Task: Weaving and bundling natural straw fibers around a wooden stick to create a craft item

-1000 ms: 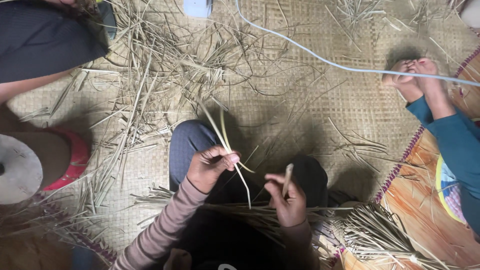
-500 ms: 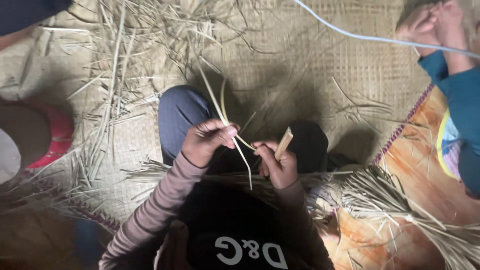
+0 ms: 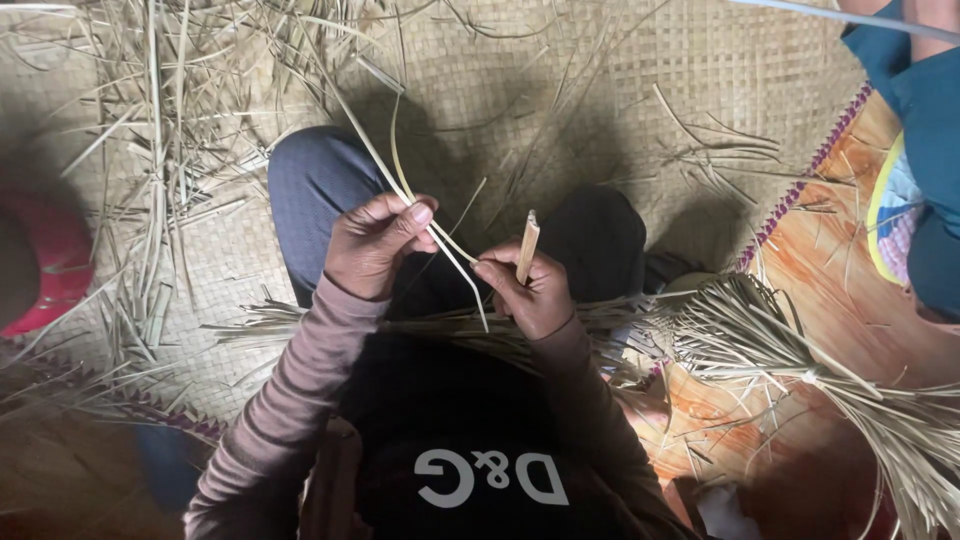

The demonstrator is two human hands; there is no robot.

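The left hand [image 3: 375, 245] is closed around a long, thin, pale yellow-green reed strip [image 3: 400, 185], pinched between thumb and fingers. The strip runs up and to the far left from the fist, and its split ends trail down to the right, one crossing toward the other hand and one hanging over the dark lap. The right hand [image 3: 530, 290] is also closed, fingers curled tight on a short, flat, tan wooden stick [image 3: 526, 245] that stands nearly upright above the knuckles, just beside the strip's trailing end. The two hands are near each other, above the person's knees in dark blue trousers [image 3: 315, 185].

Across the lap, just nearer than the hands, lies a flat bundle of dry straw-coloured reeds [image 3: 280, 325]. At the near right, a larger tied sheaf of pale reeds [image 3: 800, 360] fans out over an orange patterned mat [image 3: 830, 270]. The floor beneath is a tan woven mat [image 3: 640, 90], and loose dry reed stalks [image 3: 150, 150] are scattered over its far left part. Another person's teal sleeve [image 3: 925, 110] shows at the far right edge, well apart from the hands. A blurred red round object [image 3: 45, 270] sits at the left edge.
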